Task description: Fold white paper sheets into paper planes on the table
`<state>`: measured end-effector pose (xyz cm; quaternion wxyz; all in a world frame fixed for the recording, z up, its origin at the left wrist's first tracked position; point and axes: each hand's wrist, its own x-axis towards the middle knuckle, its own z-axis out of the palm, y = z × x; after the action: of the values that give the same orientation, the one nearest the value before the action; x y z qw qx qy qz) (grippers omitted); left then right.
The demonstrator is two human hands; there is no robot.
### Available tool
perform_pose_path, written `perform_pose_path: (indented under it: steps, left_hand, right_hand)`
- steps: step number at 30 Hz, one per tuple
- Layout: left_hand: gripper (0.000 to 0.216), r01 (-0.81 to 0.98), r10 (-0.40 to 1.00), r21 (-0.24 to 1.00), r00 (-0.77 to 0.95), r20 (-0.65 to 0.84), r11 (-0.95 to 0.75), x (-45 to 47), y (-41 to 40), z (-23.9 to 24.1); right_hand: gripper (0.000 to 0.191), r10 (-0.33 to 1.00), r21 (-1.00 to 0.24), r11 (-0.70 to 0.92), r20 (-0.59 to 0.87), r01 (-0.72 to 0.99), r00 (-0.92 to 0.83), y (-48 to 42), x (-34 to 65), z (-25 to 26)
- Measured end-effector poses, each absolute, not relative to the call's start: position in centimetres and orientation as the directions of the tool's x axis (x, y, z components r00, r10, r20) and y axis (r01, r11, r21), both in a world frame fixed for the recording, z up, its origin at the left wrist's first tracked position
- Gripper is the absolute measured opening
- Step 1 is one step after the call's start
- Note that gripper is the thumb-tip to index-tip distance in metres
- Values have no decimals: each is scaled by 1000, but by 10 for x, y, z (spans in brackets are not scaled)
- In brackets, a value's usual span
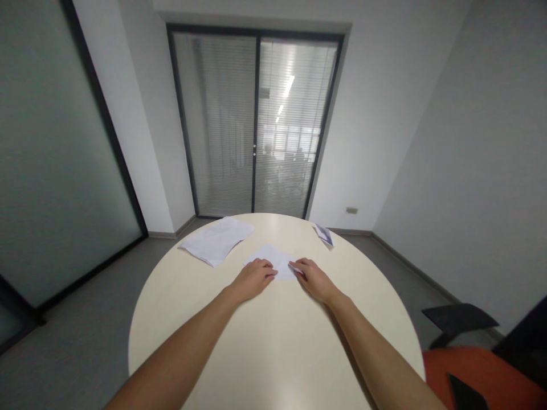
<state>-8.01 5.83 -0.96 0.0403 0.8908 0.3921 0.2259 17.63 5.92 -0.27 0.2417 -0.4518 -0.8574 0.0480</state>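
Observation:
A small folded white paper [274,257] lies on the round cream table [273,341], just past my hands. My left hand [253,279] rests on its near left edge, fingers bent down and pressed together on the sheet. On the paper's near right corner my right hand [311,277] has its fingertips pinched together. Both forearms stretch across the tabletop toward it.
A stack of white sheets [217,240] lies at the table's far left. A small folded paper [324,234] sits at the far right edge. An orange chair [478,378] with a black armrest stands to my right. Glass doors with blinds [254,122] are beyond.

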Motion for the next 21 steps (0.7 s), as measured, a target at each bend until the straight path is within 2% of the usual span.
perform_pose_path:
  steps: [5,8,12,16,21]
  left_hand:
    - [31,638,702,296,618,354,-711,-80,62,-17]
    - [31,620,701,328,630,334,-713,-79,61,-16]
    - [31,596,684,335,644,343,-730,-79,57,-10]
    - [31,584,666,319,663,343,-746,-79,51,-2]
    - [35,570,628,264,694,352,-778,-76,45,5]
  right_hand:
    - [41,774,-168,599,372,783,-513,52,169,6]
    - [34,743,-190,652,353,734,-568,48,162,8]
    - [36,711,-205,696,332,688,-620,47,157,5]
    - [38,750,-189,652,299,734,-590,49,160,4]
    - [38,841,-154,522,255,839,-477,52,168,3]
